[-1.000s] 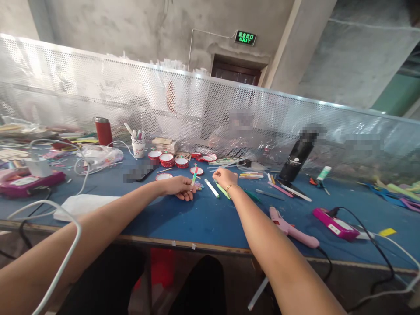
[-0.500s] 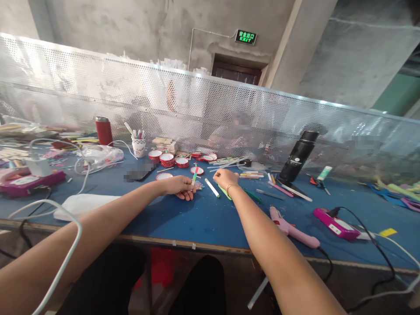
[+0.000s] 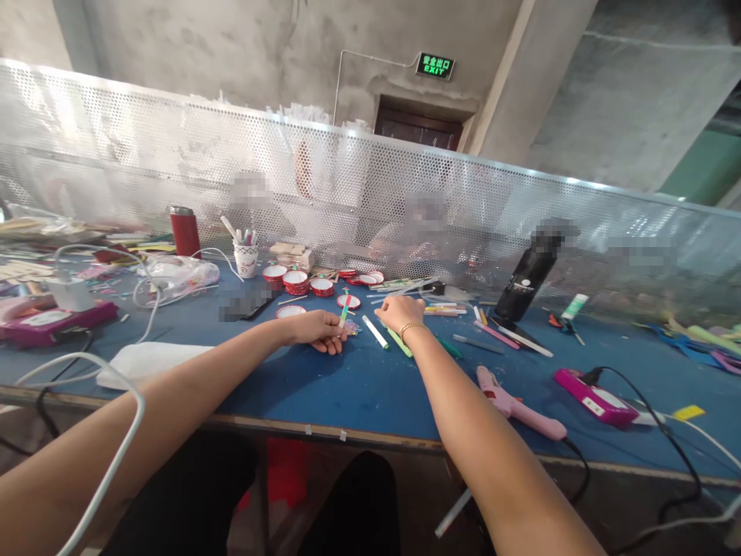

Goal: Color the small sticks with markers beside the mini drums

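My left hand point(image 3: 323, 332) pinches a small flat stick point(image 3: 345, 311), coloured red and green, which points up and away from me. Small pastel pieces point(image 3: 352, 328) lie just beside its fingertips. My right hand point(image 3: 400, 313) is lowered over the blue table with its fingers bent together; whatever the fingertips hold, if anything, is too small to make out. Between the hands lies a white and green marker point(image 3: 376, 332). A light green marker point(image 3: 398, 340) lies partly under my right hand. Behind the hands is a round red-rimmed white piece point(image 3: 348, 302).
Stacked red-rimmed pieces point(image 3: 296, 281), a phone point(image 3: 248, 303) and a pen cup point(image 3: 245, 259) stand left of centre. At right are a pink glue gun point(image 3: 518, 408), a black bottle point(image 3: 528, 278) and a magenta power strip point(image 3: 595, 397). A perforated screen point(image 3: 347, 193) runs behind.
My right hand has shifted very slightly, with its fingertips a little further left. My left hand keeps the stick almost in the same place.
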Demonstrator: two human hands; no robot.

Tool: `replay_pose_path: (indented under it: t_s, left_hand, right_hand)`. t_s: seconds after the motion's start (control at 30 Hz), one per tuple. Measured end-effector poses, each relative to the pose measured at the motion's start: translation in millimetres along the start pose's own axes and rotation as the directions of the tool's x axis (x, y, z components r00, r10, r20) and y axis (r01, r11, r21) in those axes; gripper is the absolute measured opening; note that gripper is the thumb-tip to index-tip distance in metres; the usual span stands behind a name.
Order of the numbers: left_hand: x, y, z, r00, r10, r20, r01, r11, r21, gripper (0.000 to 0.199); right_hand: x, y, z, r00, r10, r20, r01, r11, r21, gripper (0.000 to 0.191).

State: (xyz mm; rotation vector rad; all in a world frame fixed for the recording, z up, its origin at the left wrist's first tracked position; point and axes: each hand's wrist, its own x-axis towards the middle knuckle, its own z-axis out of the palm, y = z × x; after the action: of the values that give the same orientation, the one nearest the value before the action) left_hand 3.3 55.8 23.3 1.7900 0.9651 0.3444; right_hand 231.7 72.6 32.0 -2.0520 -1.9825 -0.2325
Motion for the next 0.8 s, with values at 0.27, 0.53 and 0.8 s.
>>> replay_pose_path:
  t_s: [0.27,0.53,0.8]
  left_hand:
    - [0.2,-0.3,0.3,1.000,0.004,-0.005,-0.004,1.000,0.000,0.038]
    - [-3.3,4.9,1.8,1.000,0.001,0.013,-0.001,1.000,-0.007,0.040]
    - [-1.5,2.5,1.7,1.000,-0.010,-0.005,0.010,1.000,-0.008,0.039]
  right_hand:
    - [-6.2,-15.1,10.8,0.994,-0.076,0.082,0.079,0.997,-0.028,0.022]
    - [0.2,-8.6,8.7,0.995,-0.099,0.009,0.098,0.993,0.071,0.027]
    - [-1.1,-14.8,9.5,0.990,-0.141,0.019,0.136,0.979,0.149,0.021]
